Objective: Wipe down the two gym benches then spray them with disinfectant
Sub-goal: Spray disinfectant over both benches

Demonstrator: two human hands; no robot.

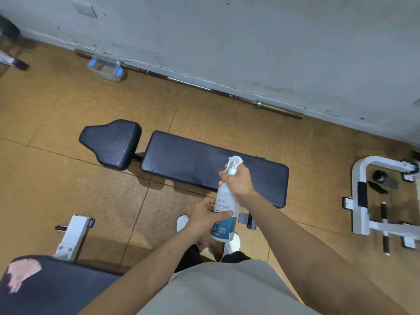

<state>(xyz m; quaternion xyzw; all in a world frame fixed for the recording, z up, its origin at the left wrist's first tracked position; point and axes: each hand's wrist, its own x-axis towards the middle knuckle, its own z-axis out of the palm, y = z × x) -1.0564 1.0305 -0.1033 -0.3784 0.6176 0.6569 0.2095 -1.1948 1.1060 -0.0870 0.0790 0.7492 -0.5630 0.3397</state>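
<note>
The right hand [238, 181] is clenched round the neck of the spray bottle [225, 198], fingers curled just under the trigger head. The left hand [205, 215] grasps the bottle's lower body, its thumb lying across the label. The bottle is held nearly upright in front of the person, its head at twelve o'clock from the hands, in front of the near right part of the bench [193, 162].

The bench's long pad runs roughly from nine to three o'clock, its near edge just beyond the left hand. Its separate seat pad [111, 142] sits at ten o'clock. Bare brown floor [56, 110] lies open beyond the bench up to the wall [250, 37], where a barbell [227, 92] lies along the foot. A clear box [105, 68] with blue clips stands near the wall at eleven o'clock. At three o'clock a white metal frame [360, 169] stands well apart from the bench's right end. The second bench [59, 289] is at seven o'clock, with open floor between the two.

The bottle is white with a blue lower band, printed text and a white trigger head. Both bench pads are dark; the second has a torn pale patch.
</note>
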